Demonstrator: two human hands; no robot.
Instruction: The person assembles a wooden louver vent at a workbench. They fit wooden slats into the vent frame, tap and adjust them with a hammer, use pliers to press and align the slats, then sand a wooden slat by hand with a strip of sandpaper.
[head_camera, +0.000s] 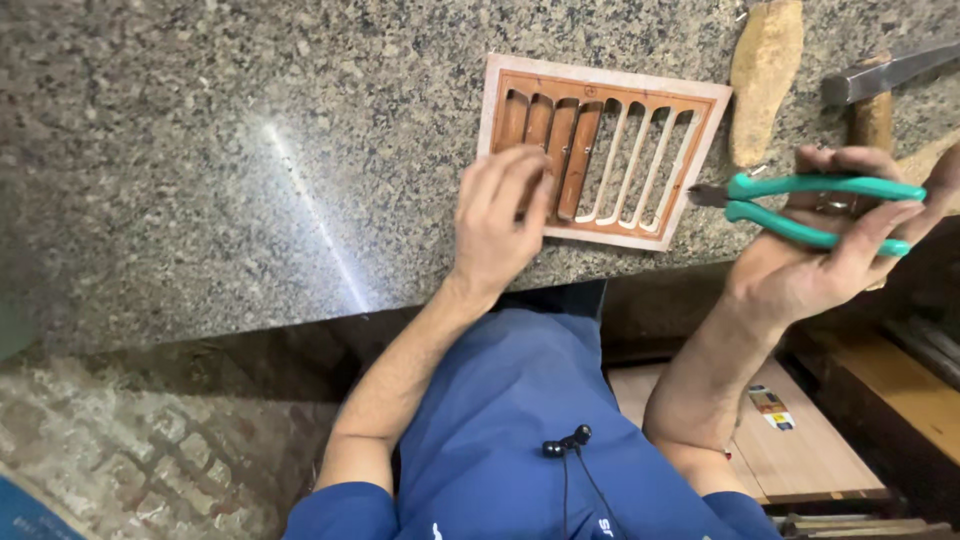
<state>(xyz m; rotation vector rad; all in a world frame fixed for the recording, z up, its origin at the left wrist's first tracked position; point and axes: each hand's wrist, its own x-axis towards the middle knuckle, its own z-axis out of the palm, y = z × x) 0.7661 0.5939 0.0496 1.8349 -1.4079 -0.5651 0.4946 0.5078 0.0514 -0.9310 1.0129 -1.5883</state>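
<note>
left hand (497, 222) pressing flat on slatted wooden frame (600, 150), gripping nothing | right hand (820, 255) loosely curling around green pliers (815, 205) | tabletop (250, 150) | step: slat fitting; next likely needing pliers at frame

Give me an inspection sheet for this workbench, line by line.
Surface: speckled granite countertop, glare streak across it.
Job's things: wooden louvred vent frame flat near the counter edge; green-handled pliers.
Clutter: wooden block and hammer at the far right.
Grips: left hand presses on the frame's slats; right hand holds the pliers, palm up.
Cables: black earphones hang at the chest.
Surroundings: brick floor, wooden boards below.
</note>
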